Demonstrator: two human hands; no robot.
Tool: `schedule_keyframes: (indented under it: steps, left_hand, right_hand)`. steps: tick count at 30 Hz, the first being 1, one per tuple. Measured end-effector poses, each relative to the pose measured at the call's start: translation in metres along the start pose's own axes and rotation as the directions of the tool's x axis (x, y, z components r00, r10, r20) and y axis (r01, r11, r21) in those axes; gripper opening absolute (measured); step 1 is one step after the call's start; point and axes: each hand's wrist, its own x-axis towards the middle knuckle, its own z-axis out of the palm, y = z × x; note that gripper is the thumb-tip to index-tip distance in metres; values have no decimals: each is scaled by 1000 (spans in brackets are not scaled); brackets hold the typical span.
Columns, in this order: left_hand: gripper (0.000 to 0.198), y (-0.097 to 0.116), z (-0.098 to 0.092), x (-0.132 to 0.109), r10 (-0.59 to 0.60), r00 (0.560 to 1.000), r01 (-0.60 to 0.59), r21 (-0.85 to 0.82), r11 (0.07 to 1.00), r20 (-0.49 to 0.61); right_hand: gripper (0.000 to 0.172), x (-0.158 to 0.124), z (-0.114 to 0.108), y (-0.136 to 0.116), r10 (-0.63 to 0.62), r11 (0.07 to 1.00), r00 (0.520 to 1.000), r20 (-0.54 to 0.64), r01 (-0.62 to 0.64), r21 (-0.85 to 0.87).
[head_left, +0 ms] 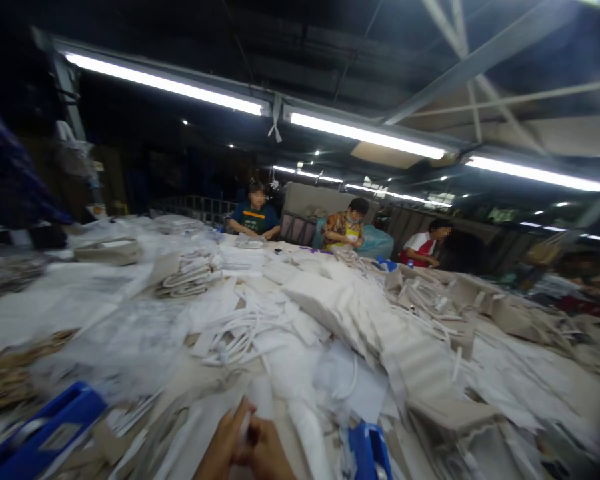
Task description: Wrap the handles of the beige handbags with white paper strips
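Note:
At the bottom centre, my left hand (226,440) and my right hand (267,450) are close together, fingers bent toward each other. Something small and pale shows between them, too blurred to name. Beneath and around the hands lie beige and white fabric pieces (190,427). A blue tape dispenser (45,430) lies to the left of my hands, and a second blue dispenser (369,450) sits to their right. Just beyond is a heap of white cord handles (240,333).
A stack of white fabric pieces (330,300) spreads across the middle of the table. Folded beige bundles (190,273) and clear plastic bags (125,347) lie at the left. Several people sit along the far side, one in a dark top (255,219). Tube lights (365,135) hang above.

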Motion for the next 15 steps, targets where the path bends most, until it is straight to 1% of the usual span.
schedule_keyframes:
  steps: [1,2,3,4,5,6,7,8,9,10,11,12,13,14,15]
  left_hand:
    - [41,-1,-3,0,-40,983,57,-94,994,178]
    - [43,-2,-5,1,-100,955,139,-122,983,278]
    - [43,-3,-7,3,-137,936,184,-120,976,324]
    - [41,-6,-7,5,-114,949,156,-122,980,295]
    - [40,-9,-7,8,-47,974,75,-121,990,221]
    - [38,-13,-5,11,-16,986,36,-119,992,167]
    - [34,-18,-4,13,4,992,9,-107,994,123]
    - [32,-22,-2,16,20,996,-11,-98,995,90]
    - [30,-25,-1,19,22,997,-15,-95,995,73]
    - [30,-27,0,22,16,997,-8,-98,995,72]
    - [32,-27,-1,24,-3,996,12,-106,994,89]
    - [34,-26,-2,27,-31,993,45,-116,992,117]
    - [36,-25,-3,29,-63,987,82,-127,989,150]
    - [35,-24,-4,32,-85,981,110,-136,985,177]
    - [33,-24,-5,35,-95,977,123,-144,982,191]
  right_hand:
    - [20,-3,-1,-3,-46,999,999,1,46,-2]
    - [14,-5,-3,-4,-117,991,993,0,117,-62]
    - [9,-6,-5,-3,-150,982,987,54,155,-106]
    - [4,-5,-8,0,-149,980,986,79,158,-122]
    - [5,-4,-10,4,-119,983,990,74,128,-134]
    - [10,-1,-11,8,-34,991,997,66,42,-129]
    - [14,1,-12,12,80,991,995,57,-74,-108]
    - [16,4,-12,15,198,978,979,58,-193,-76]
    - [15,6,-12,17,286,958,956,72,-284,-38]
    - [14,7,-12,18,319,948,944,91,-319,-11]
    - [12,8,-13,17,288,957,952,108,-289,-3]
    - [10,9,-15,16,206,978,971,123,-206,-18]
    - [7,9,-17,15,102,994,984,149,-95,-52]
    - [6,10,-20,13,7,996,984,180,10,-91]
    - [6,11,-23,12,-54,989,977,205,81,-125]
